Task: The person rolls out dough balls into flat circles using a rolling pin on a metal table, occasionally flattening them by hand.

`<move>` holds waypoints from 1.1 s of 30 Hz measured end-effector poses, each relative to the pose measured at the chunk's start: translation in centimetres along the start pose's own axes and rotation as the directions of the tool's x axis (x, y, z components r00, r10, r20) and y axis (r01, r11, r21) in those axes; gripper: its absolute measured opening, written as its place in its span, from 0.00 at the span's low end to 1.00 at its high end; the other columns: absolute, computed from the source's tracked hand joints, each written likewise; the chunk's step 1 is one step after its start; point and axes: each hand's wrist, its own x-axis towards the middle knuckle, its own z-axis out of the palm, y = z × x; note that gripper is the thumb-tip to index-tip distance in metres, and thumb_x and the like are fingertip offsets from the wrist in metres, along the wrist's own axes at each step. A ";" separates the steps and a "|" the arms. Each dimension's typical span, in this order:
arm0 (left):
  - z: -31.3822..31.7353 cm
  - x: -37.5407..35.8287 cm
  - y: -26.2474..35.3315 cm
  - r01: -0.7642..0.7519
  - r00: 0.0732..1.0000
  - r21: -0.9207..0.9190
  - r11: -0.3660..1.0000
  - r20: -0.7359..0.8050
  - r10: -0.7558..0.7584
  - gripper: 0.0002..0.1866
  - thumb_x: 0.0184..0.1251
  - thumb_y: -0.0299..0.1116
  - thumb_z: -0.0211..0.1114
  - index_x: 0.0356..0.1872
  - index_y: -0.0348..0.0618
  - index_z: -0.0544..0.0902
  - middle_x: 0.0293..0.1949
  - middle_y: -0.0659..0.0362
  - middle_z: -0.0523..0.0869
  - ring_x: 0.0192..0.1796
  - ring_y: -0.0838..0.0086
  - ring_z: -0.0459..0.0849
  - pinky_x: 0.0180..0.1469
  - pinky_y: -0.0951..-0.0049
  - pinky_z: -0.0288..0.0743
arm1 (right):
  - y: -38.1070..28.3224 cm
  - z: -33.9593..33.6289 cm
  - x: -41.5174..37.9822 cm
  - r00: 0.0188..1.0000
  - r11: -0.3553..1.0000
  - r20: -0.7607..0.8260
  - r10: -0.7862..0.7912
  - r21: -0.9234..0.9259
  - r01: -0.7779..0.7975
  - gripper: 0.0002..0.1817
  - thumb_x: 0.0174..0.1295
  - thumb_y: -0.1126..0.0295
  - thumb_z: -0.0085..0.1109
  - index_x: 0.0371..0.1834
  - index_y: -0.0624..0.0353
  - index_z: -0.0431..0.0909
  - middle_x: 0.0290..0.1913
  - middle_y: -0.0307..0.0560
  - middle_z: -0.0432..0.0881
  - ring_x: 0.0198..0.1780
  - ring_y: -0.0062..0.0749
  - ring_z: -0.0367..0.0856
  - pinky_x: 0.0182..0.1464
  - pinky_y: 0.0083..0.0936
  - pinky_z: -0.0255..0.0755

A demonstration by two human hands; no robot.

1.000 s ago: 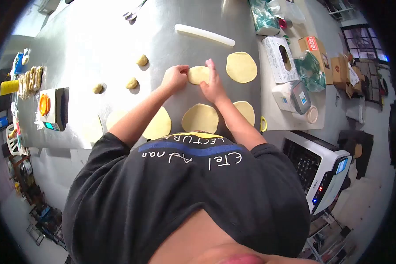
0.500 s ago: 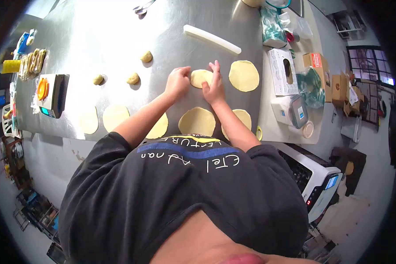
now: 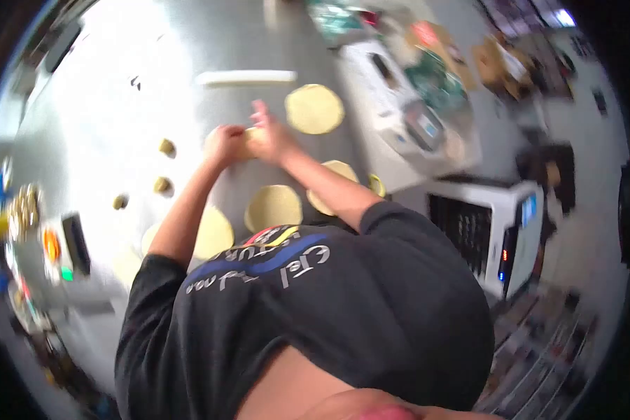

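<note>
Between my hands on the metal table lies a small piece of flattened dough (image 3: 250, 143), largely covered by them. My left hand (image 3: 224, 145) curls its fingers onto the left edge of the dough. At its right side, my right hand (image 3: 273, 138) grips the dough with the thumb over it, while some fingers point up and away; blur softens the detail. A white rolling pin (image 3: 248, 77) lies just beyond both hands. To the right is a flat dough round (image 3: 315, 109). Closer to my body lie more rounds, including a dough disc (image 3: 274, 208) and one partly under my right forearm (image 3: 334, 183).
Several small dough balls (image 3: 162, 185) sit on the left of the metal table (image 3: 182, 42). A scale with an orange item (image 3: 52, 246) stands far left. On the right, a side counter (image 3: 399, 171) holds boxes and a plastic container (image 3: 423, 126). A white machine (image 3: 493, 231) stands beside me.
My view has turned and shifted, so the table contents appear rotated and further left. Both hands have closed in on the small dough piece, covering more of it.
</note>
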 end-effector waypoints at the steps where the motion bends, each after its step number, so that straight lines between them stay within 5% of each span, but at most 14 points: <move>1: 1.7 1.0 -2.7 -0.146 0.985 0.032 0.989 -0.083 0.149 0.15 0.56 0.36 0.62 0.43 0.44 0.86 0.46 0.50 0.84 0.51 0.58 0.82 0.53 0.66 0.75 | -0.3 0.0 0.1 0.998 0.997 0.026 0.053 -0.055 -0.051 0.50 0.50 0.60 0.61 0.75 0.58 0.44 0.62 0.61 0.70 0.56 0.49 0.77 0.57 0.39 0.71; 3: 0.2 0.2 -0.5 -0.074 0.997 -0.165 0.983 -0.047 0.067 0.15 0.57 0.35 0.61 0.44 0.43 0.86 0.47 0.51 0.84 0.51 0.59 0.82 0.53 0.65 0.75 | 1.2 0.9 0.1 0.977 0.981 -0.157 -0.147 -0.146 0.124 0.50 0.49 0.58 0.61 0.75 0.56 0.45 0.65 0.62 0.66 0.60 0.53 0.72 0.62 0.40 0.67; 6: 1.3 -0.2 -0.6 -0.147 0.981 -0.095 0.985 -0.138 0.133 0.16 0.58 0.35 0.61 0.47 0.42 0.84 0.48 0.51 0.83 0.51 0.59 0.82 0.54 0.65 0.74 | -1.0 -1.1 -0.6 0.996 0.982 0.084 -0.026 -0.187 0.041 0.51 0.50 0.58 0.61 0.75 0.56 0.41 0.66 0.63 0.64 0.64 0.56 0.66 0.66 0.41 0.61; 12: 1.6 -1.8 1.0 -0.160 0.955 -0.088 0.983 -0.266 0.132 0.17 0.59 0.31 0.58 0.50 0.44 0.83 0.48 0.52 0.84 0.50 0.60 0.83 0.54 0.66 0.74 | -0.8 -1.3 -0.3 0.999 0.974 0.048 -0.019 -0.223 0.029 0.50 0.52 0.56 0.60 0.74 0.55 0.40 0.62 0.64 0.67 0.63 0.58 0.67 0.66 0.42 0.60; 18: 1.4 0.1 -1.4 -0.097 0.995 -0.137 0.986 -0.048 0.091 0.20 0.60 0.30 0.57 0.55 0.42 0.80 0.54 0.51 0.80 0.49 0.63 0.83 0.53 0.67 0.74 | -2.8 -2.8 -1.1 0.998 0.974 0.053 0.030 -0.224 -0.017 0.47 0.52 0.58 0.59 0.73 0.54 0.44 0.64 0.62 0.66 0.65 0.56 0.65 0.68 0.43 0.58; 20: 2.0 0.1 -1.9 -0.155 0.970 -0.284 0.946 -0.224 0.092 0.26 0.60 0.27 0.58 0.62 0.42 0.72 0.59 0.48 0.75 0.55 0.62 0.79 0.56 0.67 0.72 | -4.1 -5.2 -3.1 0.999 0.980 -0.031 -0.030 -0.199 0.023 0.43 0.52 0.63 0.60 0.72 0.54 0.50 0.66 0.59 0.65 0.67 0.55 0.64 0.69 0.41 0.58; 21: 0.4 -0.9 -0.2 -0.243 0.925 -0.076 0.967 -0.318 0.208 0.30 0.60 0.24 0.59 0.66 0.42 0.66 0.61 0.47 0.72 0.59 0.62 0.74 0.60 0.66 0.68 | -4.5 -6.9 -4.4 0.995 0.985 -0.060 -0.075 -0.161 0.065 0.41 0.52 0.65 0.60 0.71 0.55 0.53 0.67 0.56 0.65 0.67 0.53 0.63 0.69 0.41 0.58; 24: -7.0 -7.0 11.5 -0.667 0.713 -0.411 0.622 -0.595 0.371 0.28 0.68 0.34 0.59 0.67 0.37 0.65 0.67 0.48 0.69 0.70 0.61 0.65 0.69 0.62 0.56 | -5.5 -13.2 -10.7 0.965 0.969 -0.163 -0.208 -0.169 0.180 0.37 0.49 0.72 0.60 0.67 0.55 0.61 0.65 0.53 0.67 0.66 0.49 0.65 0.68 0.38 0.59; 25: -11.2 -10.6 15.0 -0.773 0.598 -0.252 0.582 -0.596 0.537 0.29 0.71 0.30 0.57 0.69 0.39 0.59 0.68 0.48 0.65 0.70 0.62 0.64 0.70 0.62 0.60 | -5.3 -15.5 -12.8 0.950 0.957 -0.198 -0.242 -0.213 0.199 0.37 0.48 0.75 0.60 0.66 0.55 0.63 0.64 0.53 0.69 0.65 0.48 0.65 0.67 0.38 0.60; 26: -14.3 -13.0 18.8 -0.958 0.278 -0.137 0.251 -0.661 0.697 0.32 0.69 0.38 0.59 0.69 0.37 0.60 0.68 0.47 0.65 0.70 0.61 0.64 0.69 0.61 0.61 | -5.6 -18.3 -14.9 0.911 0.929 -0.258 -0.321 -0.273 0.250 0.35 0.46 0.80 0.58 0.64 0.56 0.66 0.62 0.52 0.70 0.64 0.46 0.67 0.67 0.38 0.61; 29: -19.9 -18.4 24.4 -0.977 -0.204 0.163 -0.137 -0.527 0.825 0.32 0.69 0.38 0.60 0.69 0.37 0.60 0.68 0.47 0.65 0.70 0.61 0.65 0.69 0.61 0.61 | -3.6 -28.2 -21.1 0.837 0.881 -0.510 -0.198 -0.468 -0.076 0.26 0.47 0.81 0.53 0.54 0.59 0.74 0.54 0.54 0.76 0.59 0.47 0.72 0.64 0.39 0.63; 30: -20.0 -19.9 25.7 -0.956 -0.287 0.203 -0.212 -0.490 0.823 0.31 0.69 0.38 0.60 0.69 0.37 0.60 0.67 0.47 0.65 0.70 0.61 0.65 0.69 0.61 0.61 | -1.7 -32.3 -23.8 0.688 0.846 -0.720 -0.093 -0.421 -0.327 0.24 0.49 0.79 0.53 0.53 0.59 0.74 0.52 0.54 0.77 0.57 0.49 0.72 0.63 0.40 0.63; 32: -19.5 -21.3 27.6 -0.932 -0.355 0.237 -0.274 -0.438 0.826 0.31 0.69 0.38 0.60 0.69 0.36 0.60 0.67 0.47 0.65 0.69 0.61 0.65 0.68 0.60 0.61 | -0.3 -42.3 -28.7 0.483 0.589 -0.828 -0.287 -0.549 -0.592 0.22 0.51 0.76 0.55 0.53 0.57 0.75 0.50 0.55 0.77 0.57 0.48 0.72 0.60 0.41 0.63; 33: -19.3 -21.4 28.4 -0.923 -0.374 0.249 -0.292 -0.417 0.828 0.31 0.69 0.38 0.60 0.69 0.36 0.60 0.67 0.47 0.66 0.69 0.61 0.65 0.68 0.60 0.61 | 1.3 -47.7 -32.2 0.409 0.335 -0.878 -0.249 -0.474 -0.814 0.23 0.53 0.73 0.56 0.56 0.53 0.74 0.52 0.55 0.76 0.58 0.50 0.71 0.60 0.44 0.63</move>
